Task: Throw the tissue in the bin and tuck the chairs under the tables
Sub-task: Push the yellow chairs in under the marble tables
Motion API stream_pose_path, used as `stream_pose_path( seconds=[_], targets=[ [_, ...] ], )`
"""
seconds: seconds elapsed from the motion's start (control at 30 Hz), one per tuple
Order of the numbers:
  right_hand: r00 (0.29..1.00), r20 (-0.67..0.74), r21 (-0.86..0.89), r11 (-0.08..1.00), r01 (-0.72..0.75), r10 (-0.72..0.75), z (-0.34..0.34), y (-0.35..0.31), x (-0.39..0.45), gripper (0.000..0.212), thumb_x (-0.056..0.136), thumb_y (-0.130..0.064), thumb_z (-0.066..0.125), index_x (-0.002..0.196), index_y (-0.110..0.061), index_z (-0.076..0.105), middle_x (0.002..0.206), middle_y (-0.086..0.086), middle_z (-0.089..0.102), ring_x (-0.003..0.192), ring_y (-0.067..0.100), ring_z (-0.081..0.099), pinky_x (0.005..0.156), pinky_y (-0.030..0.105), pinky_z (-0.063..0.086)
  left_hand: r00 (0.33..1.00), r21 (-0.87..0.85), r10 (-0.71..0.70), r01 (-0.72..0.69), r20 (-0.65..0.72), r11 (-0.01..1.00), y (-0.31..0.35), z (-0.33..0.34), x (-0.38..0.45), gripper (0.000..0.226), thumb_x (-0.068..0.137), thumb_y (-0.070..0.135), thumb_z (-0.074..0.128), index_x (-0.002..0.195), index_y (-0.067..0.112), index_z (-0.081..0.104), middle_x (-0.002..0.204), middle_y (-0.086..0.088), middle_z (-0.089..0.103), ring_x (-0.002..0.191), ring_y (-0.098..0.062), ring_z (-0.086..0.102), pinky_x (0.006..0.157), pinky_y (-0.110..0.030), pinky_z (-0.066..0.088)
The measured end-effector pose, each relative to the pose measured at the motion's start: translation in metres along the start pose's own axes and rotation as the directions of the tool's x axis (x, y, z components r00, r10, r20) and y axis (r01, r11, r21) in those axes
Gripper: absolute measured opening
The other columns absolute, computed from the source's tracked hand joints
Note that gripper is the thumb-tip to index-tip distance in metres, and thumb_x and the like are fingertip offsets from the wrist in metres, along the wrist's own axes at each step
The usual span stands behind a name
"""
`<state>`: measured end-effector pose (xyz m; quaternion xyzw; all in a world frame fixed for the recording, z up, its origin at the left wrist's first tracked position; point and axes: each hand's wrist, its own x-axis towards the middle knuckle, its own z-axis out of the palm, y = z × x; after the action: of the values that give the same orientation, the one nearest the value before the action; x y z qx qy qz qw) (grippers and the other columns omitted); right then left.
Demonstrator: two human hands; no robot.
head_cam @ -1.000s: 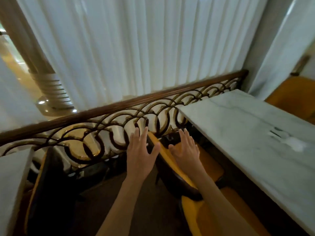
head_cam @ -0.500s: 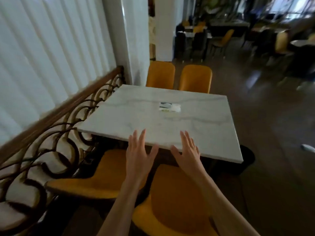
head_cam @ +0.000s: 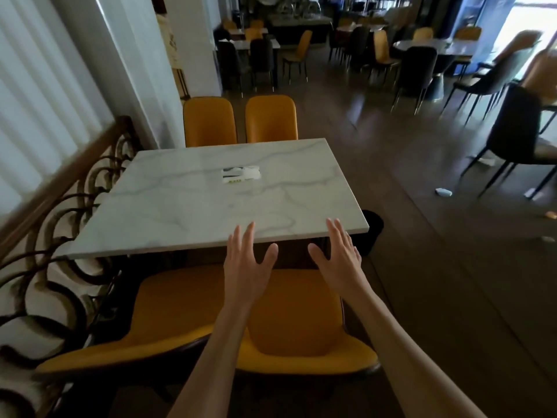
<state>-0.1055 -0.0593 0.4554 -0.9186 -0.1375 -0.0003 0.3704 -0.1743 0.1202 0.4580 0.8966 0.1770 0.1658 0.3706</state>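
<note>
**Both hands open above two yellow chairs at a marble table**

The left hand (head_cam: pixel 245 267) and the right hand (head_cam: pixel 339 260) were held out in front of the person, palms down and fingers spread, grasping nothing. They hovered over the backs of two yellow chairs: the near-left chair (head_cam: pixel 168 315) under the left forearm and the near-right chair (head_cam: pixel 301 321) between the two arms. Whether either hand touched a chair could not be told. Both chairs stood at the near edge of the white marble table (head_cam: pixel 180 212), their seats hidden from view. A white tissue packet (head_cam: pixel 241 175) with dark print lay flat near the middle of the tabletop, well apart from the hands. A black bin (head_cam: pixel 372 230) stood on the floor just beyond the table's near-right corner. Two more yellow chairs (head_cam: pixel 211 122) stood side by side at the far edge of the table. A wooden-topped scrollwork railing (head_cam: pixel 63 188) ran along the left side, with white curtains (head_cam: pixel 39 86) behind it.
</note>
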Motion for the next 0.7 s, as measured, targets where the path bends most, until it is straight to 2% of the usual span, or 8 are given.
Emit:
stream_pose_path(
  seconds=[0.1,0.2,0.33,0.4,0.47,0.57,0.63,0.7],
  targets=[
    [0.999,0.022,0.021,0.999,-0.043,0.043,0.001,0.015,-0.012,0.072,0.097,-0.056,0.043,0.156,-0.029,0.011,0.167,0.0,0.008,0.153,0.024,0.007,0.121,0.056,0.011,0.999,-0.029,-0.04,0.04,0.002,0.999,-0.004,0.009,-0.013,0.082,0.086,0.071,0.037,0.156,0.032,0.018,0.167,-0.001,0.009,0.153,-0.024,0.006,0.118,-0.053,0.02],
    [0.987,0.08,0.044,0.989,-0.141,0.137,0.009,0.039,-0.035,0.072,0.097,-0.055,0.046,0.156,-0.027,0.015,0.166,0.001,0.012,0.152,0.025,0.011,0.12,0.057,0.014,0.992,-0.032,-0.106,0.108,0.061,0.994,-0.021,0.03,-0.036,0.083,0.086,0.072,0.037,0.156,0.031,0.02,0.166,-0.001,0.011,0.152,-0.024,0.008,0.117,-0.051,0.021],
    [0.936,0.169,0.012,0.949,-0.315,0.308,0.028,0.079,-0.076,0.074,0.096,-0.052,0.05,0.156,-0.024,0.016,0.166,0.005,0.013,0.152,0.026,0.013,0.119,0.057,0.02,0.948,0.1,-0.314,0.308,0.058,0.946,-0.061,0.06,-0.076,0.086,0.085,0.076,0.035,0.153,0.024,0.031,0.163,-0.008,0.024,0.149,-0.029,0.021,0.114,-0.053,0.027],
    [0.889,0.193,-0.048,0.909,-0.415,0.416,0.038,0.098,-0.096,0.076,0.095,-0.049,0.054,0.156,-0.023,0.016,0.166,0.007,0.012,0.151,0.029,0.016,0.117,0.058,0.023,0.9,0.149,-0.435,0.432,-0.015,0.889,-0.077,0.068,-0.096,0.078,0.09,0.065,0.049,0.15,0.017,0.037,0.159,-0.014,0.03,0.145,-0.033,0.028,0.107,-0.054,0.036],
    [0.824,0.19,-0.043,0.843,-0.536,0.534,0.045,0.111,-0.115,0.079,0.093,-0.044,0.059,0.156,-0.024,0.015,0.166,0.008,0.008,0.15,0.031,0.018,0.116,0.057,0.026,0.853,0.108,-0.519,0.522,-0.056,0.846,-0.09,0.073,-0.112,0.076,0.09,0.05,0.062,0.15,0.011,0.035,0.156,-0.018,0.034,0.141,-0.036,0.035,0.101,-0.054,0.042],
    [0.725,0.163,0.221,0.691,-0.688,0.669,0.052,0.122,-0.135,0.09,0.092,-0.029,0.066,0.157,-0.022,0.004,0.165,0.01,0.011,0.149,0.031,0.02,0.116,0.053,0.031,0.805,0.07,-0.589,0.593,-0.066,0.802,-0.098,0.079,-0.124,0.088,0.087,0.038,0.071,0.153,0.005,0.023,0.159,-0.02,0.029,0.144,-0.038,0.032,0.108,-0.054,0.041],
    [0.612,0.216,0.408,0.499,-0.764,0.761,0.054,0.127,-0.145,0.095,0.091,-0.026,0.068,0.156,-0.022,-0.001,0.163,0.012,0.019,0.146,0.035,0.028,0.113,0.054,0.035,0.794,0.072,-0.602,0.607,-0.083,0.791,-0.097,0.081,-0.128,0.09,0.086,0.032,0.074,0.154,0.005,0.021,0.161,-0.02,0.023,0.146,-0.038,0.027,0.11,-0.057,0.038],
    [0.498,0.328,0.537,0.275,-0.797,0.803,0.061,0.132,-0.153,0.095,0.089,-0.033,0.07,0.156,-0.024,0.003,0.154,0.013,0.033,0.136,0.038,0.041,0.104,0.058,0.043,0.78,0.063,-0.618,0.625,-0.098,0.778,-0.097,0.082,-0.13,0.09,0.085,0.028,0.075,0.154,0.006,0.021,0.162,-0.021,0.018,0.147,-0.039,0.024,0.109,-0.058,0.038]
  ],
)
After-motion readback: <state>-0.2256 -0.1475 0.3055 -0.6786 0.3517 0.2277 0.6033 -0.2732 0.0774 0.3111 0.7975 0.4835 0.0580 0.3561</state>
